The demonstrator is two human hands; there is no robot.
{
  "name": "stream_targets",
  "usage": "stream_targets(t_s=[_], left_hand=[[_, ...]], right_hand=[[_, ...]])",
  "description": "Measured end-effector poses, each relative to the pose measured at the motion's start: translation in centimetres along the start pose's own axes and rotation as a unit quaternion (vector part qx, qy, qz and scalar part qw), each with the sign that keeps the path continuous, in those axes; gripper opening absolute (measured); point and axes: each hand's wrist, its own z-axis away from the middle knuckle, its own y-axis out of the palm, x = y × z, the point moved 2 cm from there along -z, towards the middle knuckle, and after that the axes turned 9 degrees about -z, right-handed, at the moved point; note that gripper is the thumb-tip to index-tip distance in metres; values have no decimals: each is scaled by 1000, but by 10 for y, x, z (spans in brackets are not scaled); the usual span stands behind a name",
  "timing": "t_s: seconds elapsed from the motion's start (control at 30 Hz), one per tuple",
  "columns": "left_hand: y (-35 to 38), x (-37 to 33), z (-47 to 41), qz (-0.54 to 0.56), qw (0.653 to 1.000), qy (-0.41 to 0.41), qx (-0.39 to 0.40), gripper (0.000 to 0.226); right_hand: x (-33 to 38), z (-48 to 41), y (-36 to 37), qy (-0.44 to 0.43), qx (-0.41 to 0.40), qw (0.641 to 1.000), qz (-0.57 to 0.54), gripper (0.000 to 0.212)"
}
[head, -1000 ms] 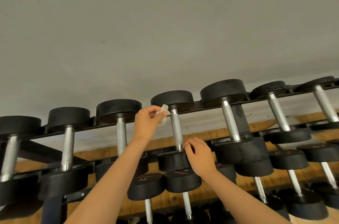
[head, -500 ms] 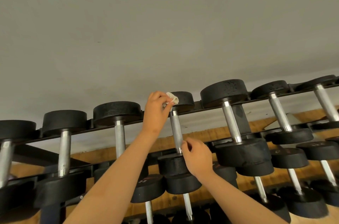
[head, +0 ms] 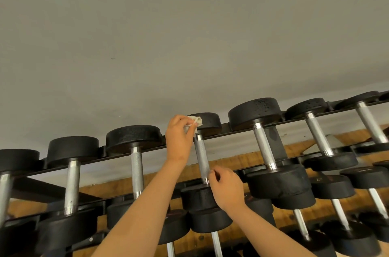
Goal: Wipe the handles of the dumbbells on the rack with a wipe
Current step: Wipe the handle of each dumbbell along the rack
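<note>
Wipe (head: 194, 123): small white wad, crumpled, at the back end of the centre dumbbell's handle (head: 201, 155), top tier of the rack (head: 224, 127), right against the rear head (head: 208, 123).

Left hand (head: 181, 136): thumb and fingertips pinched on the wad. The wipe is bunched, not wrapped round the bar.

Right hand (head: 227, 187): at the front end of the same handle, just above the front head (head: 199, 197). Fingers are curled, tips at or just beside the bar. Can't tell whether it's actually pinching the bar or only hovering.

Handling, my read:
- Wipe is light, limp and has no stiffness, so it needs finger pressure behind it. Knurling will likely snag it.
- Handle is stiff chrome steel with a knurled middle that grips well. The smooth collars at each end are slicker.
- Dumbbell looks heavy, with both heads seated on the rails. It shouldn't shift but may roll about its own axis.
- Best hold: open the wad, wrap it round the knurl, steady the front head with the right hand.

Orientation: long axis runs front rail to back rail, across the rack. In view it's near vertical, far end leaning slightly left. The stroke would run along that axis, from the back collar toward the front.
</note>
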Motion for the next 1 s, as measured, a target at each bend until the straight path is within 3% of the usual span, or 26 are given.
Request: stream_targets(t_s=[0.33,0.5,0.73,0.9,1.0], left_hand=[[0,4,-7,35,999,-33,-7,7],[-9,7,-21,26,999,10,46,7],[2,4,3,25,998,-35,-35,8],[-4,13,-12,17,1000,1,14,13],[-3,12,-18,27,999,-18,-4,14]], right_hand=[[0,1,-1,-1,2,1000,-8,30],[3,1,-3,-1,11,1000,-6,34],[4,1,-4,3,4,1000,-8,39],[3,1,-3,2,8,1000,-15,36],[3,1,-3,8,9,1000,-26,29]])
